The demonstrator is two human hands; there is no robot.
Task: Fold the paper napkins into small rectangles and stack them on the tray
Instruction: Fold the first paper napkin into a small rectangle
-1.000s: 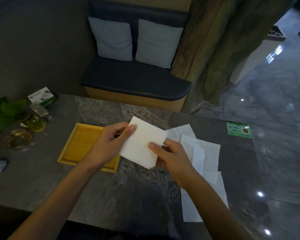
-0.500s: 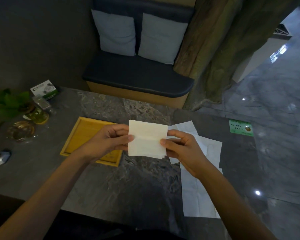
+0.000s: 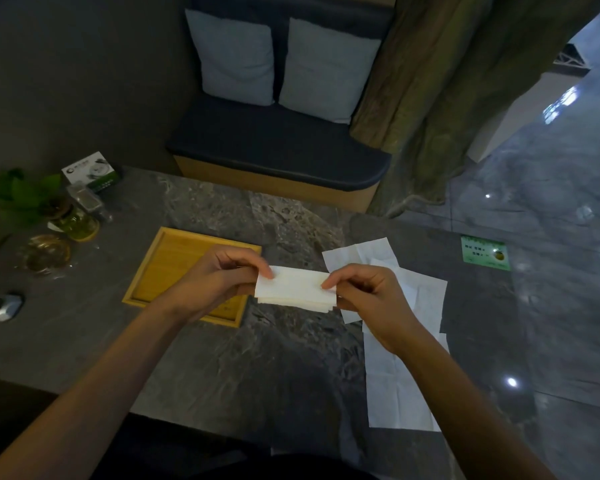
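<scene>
Two bare forearms reach in over a dark marbled desk (image 3: pixel 222 358) as a person works a folded paper napkin (image 3: pixel 296 289) in mid-air, just above the desk top. The left hand (image 3: pixel 219 282) pinches the napkin's left end between thumb and fingers; the right hand (image 3: pixel 368 299) pinches the right end the same way, so each grip is closed on the paper. The napkin is a narrow white strip, its long axis running left to right between the hands, its layered edges showing along the lower side. It looks to be one fold short of a small rectangle.

The wooden tray (image 3: pixel 174 268) lies just left of the napkin and partly under the left hand, making that hand the nearer one for setting the piece down; no stacked napkin shows on its visible part, and nothing stands between napkin and tray. Unfolded napkins (image 3: pixel 402 382) lie overlapping on the desk at the right, beneath and beyond the right wrist.

At the desk's far left sit a small metal object (image 3: pixel 4 306), glass dishes (image 3: pixel 47 252), a green plant (image 3: pixel 25 199) and a small printed box (image 3: pixel 90 171). Beyond the desk stands a dark upholstered bench (image 3: pixel 278 147) with two pale cushions (image 3: pixel 236 57).
</scene>
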